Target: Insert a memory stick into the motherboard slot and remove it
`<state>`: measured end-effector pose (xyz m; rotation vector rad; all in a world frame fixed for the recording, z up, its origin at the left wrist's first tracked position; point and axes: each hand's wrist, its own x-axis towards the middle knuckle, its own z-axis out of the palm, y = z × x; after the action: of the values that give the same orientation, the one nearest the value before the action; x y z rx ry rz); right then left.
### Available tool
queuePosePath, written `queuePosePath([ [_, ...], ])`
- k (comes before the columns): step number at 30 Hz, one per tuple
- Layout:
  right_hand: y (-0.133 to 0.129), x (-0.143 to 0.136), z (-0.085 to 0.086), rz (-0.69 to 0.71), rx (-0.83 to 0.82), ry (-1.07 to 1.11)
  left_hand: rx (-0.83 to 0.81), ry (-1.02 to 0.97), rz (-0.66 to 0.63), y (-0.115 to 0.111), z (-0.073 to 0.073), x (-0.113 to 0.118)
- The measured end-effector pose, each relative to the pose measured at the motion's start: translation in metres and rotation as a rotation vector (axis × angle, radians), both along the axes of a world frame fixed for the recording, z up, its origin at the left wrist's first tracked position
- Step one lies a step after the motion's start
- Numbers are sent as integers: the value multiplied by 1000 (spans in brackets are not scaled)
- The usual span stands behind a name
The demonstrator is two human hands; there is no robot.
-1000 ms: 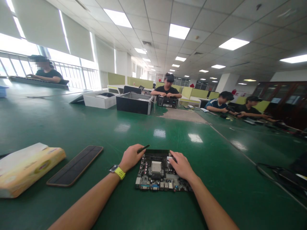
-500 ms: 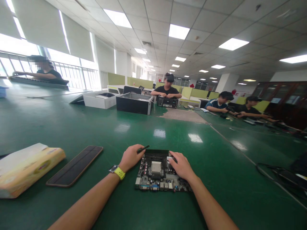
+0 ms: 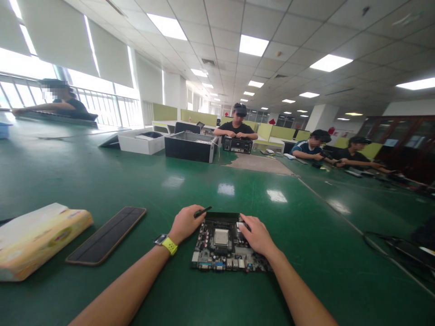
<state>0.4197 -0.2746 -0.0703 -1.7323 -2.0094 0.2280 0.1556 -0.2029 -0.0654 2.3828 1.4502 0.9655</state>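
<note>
A motherboard lies on the green table in front of me, its port side toward me and a square silvery processor in its socket. A dark upright strip runs along its far edge. At the far left corner, my left hand pinches a thin dark strip whose kind I cannot make out. My right hand grips the motherboard's right side, fingertips at the far corner and thumb near a pale connector; the hand covers part of the board.
Left of my arm lie a dark phone and a yellow tissue pack. Further back stand a computer case and a white box. Black cables lie at the right. Several people work around the table.
My hands and the motherboard stay essentially where they were. At the far left, a person's arm has shifted slightly.
</note>
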Motion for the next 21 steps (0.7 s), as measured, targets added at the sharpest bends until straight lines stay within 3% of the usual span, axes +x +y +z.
queuePosePath([
  [21, 1, 0, 0, -8, -8, 2, 14, -7, -12, 1, -1, -1],
])
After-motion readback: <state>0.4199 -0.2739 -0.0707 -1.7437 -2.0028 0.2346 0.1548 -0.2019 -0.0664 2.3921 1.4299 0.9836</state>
